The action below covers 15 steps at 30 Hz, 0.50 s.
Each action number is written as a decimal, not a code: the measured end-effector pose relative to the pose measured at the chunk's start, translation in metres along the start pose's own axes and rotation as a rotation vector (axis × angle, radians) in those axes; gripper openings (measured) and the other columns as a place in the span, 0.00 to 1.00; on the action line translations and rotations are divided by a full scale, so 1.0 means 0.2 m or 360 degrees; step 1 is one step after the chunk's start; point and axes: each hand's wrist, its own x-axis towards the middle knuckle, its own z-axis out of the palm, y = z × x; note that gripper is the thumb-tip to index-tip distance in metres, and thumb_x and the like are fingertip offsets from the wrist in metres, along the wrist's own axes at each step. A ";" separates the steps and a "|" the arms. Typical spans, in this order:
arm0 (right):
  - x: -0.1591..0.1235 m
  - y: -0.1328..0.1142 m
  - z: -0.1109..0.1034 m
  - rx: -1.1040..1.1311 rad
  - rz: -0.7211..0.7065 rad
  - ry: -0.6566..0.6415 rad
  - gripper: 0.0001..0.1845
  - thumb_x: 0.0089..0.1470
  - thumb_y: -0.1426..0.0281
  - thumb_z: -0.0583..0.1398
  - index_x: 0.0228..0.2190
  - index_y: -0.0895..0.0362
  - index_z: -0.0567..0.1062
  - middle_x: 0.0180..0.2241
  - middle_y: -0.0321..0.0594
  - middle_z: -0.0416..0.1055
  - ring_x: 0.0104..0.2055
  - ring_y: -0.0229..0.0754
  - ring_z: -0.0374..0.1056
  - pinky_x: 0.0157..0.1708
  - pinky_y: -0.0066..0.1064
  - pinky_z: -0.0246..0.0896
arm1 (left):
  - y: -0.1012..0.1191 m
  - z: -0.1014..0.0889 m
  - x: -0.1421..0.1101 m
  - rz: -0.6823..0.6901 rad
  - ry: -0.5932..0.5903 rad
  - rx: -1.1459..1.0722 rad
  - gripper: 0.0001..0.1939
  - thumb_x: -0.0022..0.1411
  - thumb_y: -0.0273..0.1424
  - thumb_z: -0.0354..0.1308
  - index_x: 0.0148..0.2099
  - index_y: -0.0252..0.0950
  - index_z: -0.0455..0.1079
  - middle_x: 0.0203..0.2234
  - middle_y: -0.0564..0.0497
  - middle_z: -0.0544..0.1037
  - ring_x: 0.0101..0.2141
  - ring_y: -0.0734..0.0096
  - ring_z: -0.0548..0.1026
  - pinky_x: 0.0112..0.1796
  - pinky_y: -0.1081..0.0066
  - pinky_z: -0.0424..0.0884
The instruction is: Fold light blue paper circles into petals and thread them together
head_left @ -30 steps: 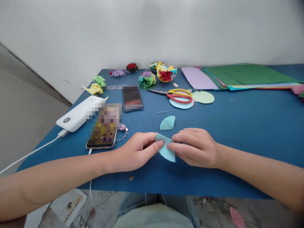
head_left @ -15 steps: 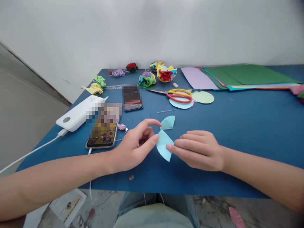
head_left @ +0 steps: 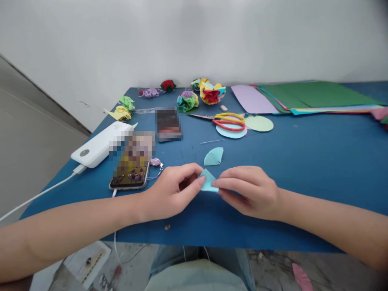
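pinching a light-blue paper piece (head_left: pixel 208 183) at near centre: left hand (head_left: pixel 176 192) half curled, thumb and fingers closed on its left side; right hand (head_left: pixel 254 192) likewise on its right. it looks part-folded. folded wedge (head_left: pixel 214 157) just beyond; paper rounds (head_left: pixel 260 123) near the scissors (head_left: pixel 216 120) lie flat, unfolded. blue table (head_left: pixel 303 161), pale wall (head_left: pixel 188 44) at far side.

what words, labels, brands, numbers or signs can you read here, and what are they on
None can be read.
White power bank: faint marks near its far end, too small and blurred.
Charging phone: screen partly pixelated, no legible text.
Dark phone: pixelated.
Sheet on the floor: its print is too small.
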 end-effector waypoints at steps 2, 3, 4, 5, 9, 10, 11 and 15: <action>0.01 -0.01 0.01 0.0197 0.0201 0.0010 0.06 0.54 0.74 0.57 0.37 0.57 0.68 0.29 0.38 0.68 0.28 0.33 0.63 0.28 0.25 0.60 | 0.00 0.00 0.00 0.0042 -0.0017 0.0044 0.10 0.65 0.33 0.46 0.39 0.32 0.65 0.23 0.54 0.66 0.23 0.78 0.61 0.24 0.76 0.59; 0.01 -0.01 0.02 0.0285 0.0300 0.0002 0.05 0.54 0.74 0.57 0.35 0.57 0.68 0.28 0.37 0.66 0.27 0.33 0.62 0.27 0.25 0.59 | 0.00 0.00 0.00 0.0062 -0.0022 0.0064 0.10 0.65 0.32 0.46 0.39 0.32 0.65 0.23 0.54 0.66 0.23 0.78 0.60 0.24 0.76 0.58; 0.01 -0.02 0.02 0.0367 0.0406 -0.0008 0.04 0.54 0.73 0.57 0.35 0.57 0.67 0.28 0.36 0.65 0.26 0.33 0.61 0.26 0.25 0.58 | 0.00 0.00 -0.01 0.0080 -0.0028 0.0084 0.10 0.65 0.32 0.45 0.39 0.32 0.65 0.23 0.54 0.66 0.23 0.78 0.60 0.24 0.76 0.58; 0.01 -0.02 0.03 0.0442 0.0511 -0.0020 0.06 0.54 0.72 0.58 0.36 0.57 0.66 0.27 0.35 0.64 0.26 0.32 0.60 0.25 0.24 0.58 | 0.00 0.00 -0.01 0.0098 -0.0035 0.0102 0.09 0.65 0.31 0.45 0.39 0.32 0.65 0.23 0.54 0.66 0.22 0.78 0.60 0.24 0.76 0.58; 0.03 -0.02 0.02 0.0654 0.0742 -0.0132 0.09 0.56 0.69 0.57 0.39 0.57 0.65 0.26 0.34 0.64 0.25 0.32 0.60 0.25 0.23 0.57 | 0.01 -0.01 -0.01 0.0159 -0.0078 0.0161 0.09 0.65 0.30 0.45 0.40 0.32 0.64 0.25 0.52 0.69 0.25 0.77 0.64 0.27 0.76 0.60; 0.04 -0.02 0.02 0.0677 0.0732 -0.0181 0.07 0.56 0.69 0.56 0.37 0.58 0.66 0.25 0.34 0.65 0.25 0.32 0.60 0.25 0.23 0.57 | 0.01 -0.01 -0.01 0.0170 -0.0084 0.0171 0.09 0.65 0.30 0.44 0.40 0.33 0.64 0.25 0.52 0.70 0.25 0.77 0.64 0.28 0.76 0.61; 0.04 -0.02 0.01 0.0689 0.0712 -0.0223 0.05 0.57 0.69 0.55 0.35 0.58 0.67 0.25 0.35 0.65 0.25 0.32 0.60 0.25 0.23 0.57 | 0.01 -0.01 -0.02 0.0177 -0.0088 0.0176 0.10 0.65 0.30 0.44 0.40 0.33 0.64 0.25 0.52 0.69 0.25 0.77 0.64 0.28 0.76 0.61; 0.06 -0.03 0.00 0.0683 0.0679 -0.0230 0.08 0.58 0.69 0.54 0.30 0.59 0.68 0.24 0.35 0.66 0.24 0.32 0.58 0.25 0.23 0.56 | 0.02 -0.02 -0.02 0.0213 -0.0118 0.0158 0.12 0.67 0.30 0.40 0.41 0.33 0.64 0.23 0.54 0.66 0.24 0.77 0.64 0.28 0.77 0.61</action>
